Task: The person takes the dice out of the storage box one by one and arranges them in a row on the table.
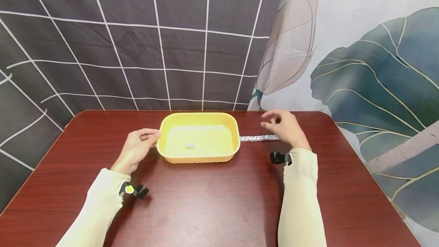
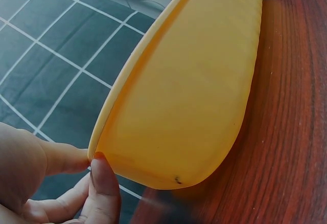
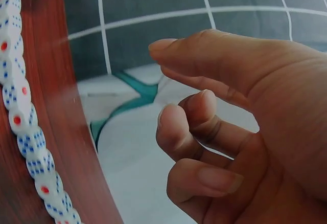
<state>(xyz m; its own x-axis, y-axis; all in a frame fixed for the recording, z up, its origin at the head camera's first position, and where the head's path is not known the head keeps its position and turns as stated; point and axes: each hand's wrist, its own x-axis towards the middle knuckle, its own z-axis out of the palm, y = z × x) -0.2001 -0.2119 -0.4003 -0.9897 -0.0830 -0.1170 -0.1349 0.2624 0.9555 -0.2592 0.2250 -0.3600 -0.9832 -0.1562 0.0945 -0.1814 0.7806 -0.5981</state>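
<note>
A yellow plastic basin (image 1: 199, 159) stands on the table, and two white dice (image 1: 190, 146) lie on its floor. My left hand (image 1: 138, 146) pinches the basin's left rim; in the left wrist view, thumb and finger meet at the rim's corner. To the right of the basin, a row of several white dice (image 1: 258, 138) with blue and red dots runs in a line from its side. Over the far end of that row hovers my right hand (image 1: 286, 127), fingers loosely bent, with nothing between thumb and fingertips in the right wrist view.
A dark red wooden table (image 1: 205, 197) lies under everything. Behind its far edge hangs a dark grey cloth (image 1: 185, 52) with white grid lines, and a leaf-patterned curtain (image 1: 326, 48) hangs on the right. Each wrist wears a small black camera (image 1: 279, 158).
</note>
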